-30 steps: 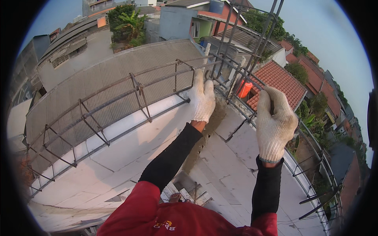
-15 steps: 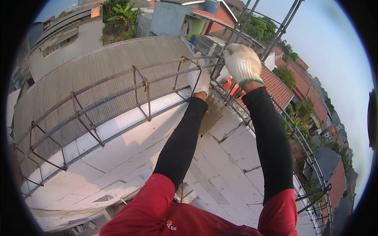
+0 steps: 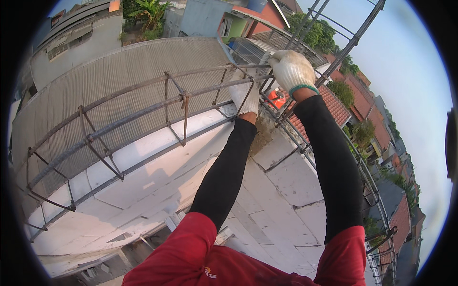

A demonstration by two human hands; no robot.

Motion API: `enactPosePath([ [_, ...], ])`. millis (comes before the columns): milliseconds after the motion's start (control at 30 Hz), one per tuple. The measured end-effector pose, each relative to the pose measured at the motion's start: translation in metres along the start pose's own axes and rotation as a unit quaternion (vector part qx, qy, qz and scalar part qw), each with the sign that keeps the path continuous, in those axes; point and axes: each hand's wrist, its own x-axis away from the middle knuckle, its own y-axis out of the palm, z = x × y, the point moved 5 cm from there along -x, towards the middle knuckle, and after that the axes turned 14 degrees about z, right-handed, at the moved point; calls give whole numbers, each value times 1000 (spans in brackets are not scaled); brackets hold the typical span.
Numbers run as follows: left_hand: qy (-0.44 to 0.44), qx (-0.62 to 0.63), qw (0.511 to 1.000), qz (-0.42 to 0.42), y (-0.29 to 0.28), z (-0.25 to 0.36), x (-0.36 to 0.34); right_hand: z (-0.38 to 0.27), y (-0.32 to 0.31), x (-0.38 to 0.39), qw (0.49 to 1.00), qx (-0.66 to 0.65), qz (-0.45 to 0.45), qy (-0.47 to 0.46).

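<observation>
Both hands wear off-white knitted gloves and are at the corner of a rebar cage [image 3: 136, 117] that runs along the top of a wall. My left hand [image 3: 244, 93] is raised behind the cage's bars and stirrups; its fingers are partly hidden. Higher and to the right, my right hand [image 3: 293, 71] is closed in a fist beside the bar ends at the corner. What lies inside that fist is hidden. Upright column bars [image 3: 353, 42] rise just beyond it. Below the hands, an orange object [image 3: 276, 99] shows between the bars; its kind is unclear.
A pale block wall [image 3: 286, 178] drops away beneath the cage, with rough mortar [image 3: 261, 136] at its corner. A second rebar run [image 3: 374, 190] curves down the right side. Beyond the wall lie a corrugated roof [image 3: 119, 71] and tiled house roofs [image 3: 365, 102].
The view has shifted slightly, and the cage appears a little further left. My right hand stays closed at the corner, while the orange object shows more fully between the bars.
</observation>
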Motion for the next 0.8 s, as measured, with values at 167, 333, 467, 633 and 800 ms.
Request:
enactPosePath([
  [167,12,29,999,7,5,12,16,3,-2,6,1000,2,1,9],
  [333,29,60,997,-41,-1,11,14,-10,5,2,1000,3,21,-22],
  [467,105,-29,994,-27,-1,11,16,-9,-2,3,1000,8,-14,-19],
  [633,128,-86,988,-20,0,29,38,8,3,2,999,-24,-32,-22],
  [800,114,-53,992,-13,2,4,12,-2,5,-6,999,-7,-30,-26],
])
